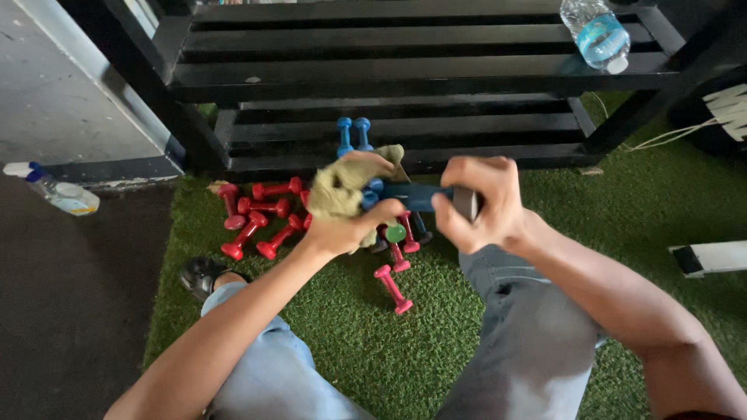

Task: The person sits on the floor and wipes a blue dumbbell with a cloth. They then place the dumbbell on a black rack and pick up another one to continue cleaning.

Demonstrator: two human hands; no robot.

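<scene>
Blue dumbbell [408,197] lies level, its long axis running left to right between both hands. Left hand [350,214] presses a yellowish cloth [338,187] around one end; right hand [482,204] is clenched on the other.

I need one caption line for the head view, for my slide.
Left hand rubs cloth on blue dumbbell, held by right hand.

A blue dumbbell [412,196] is gripped by the right hand [482,204] and wrapped with a cloth [342,187] by the left hand [350,222], above red dumbbells [261,222].
</scene>
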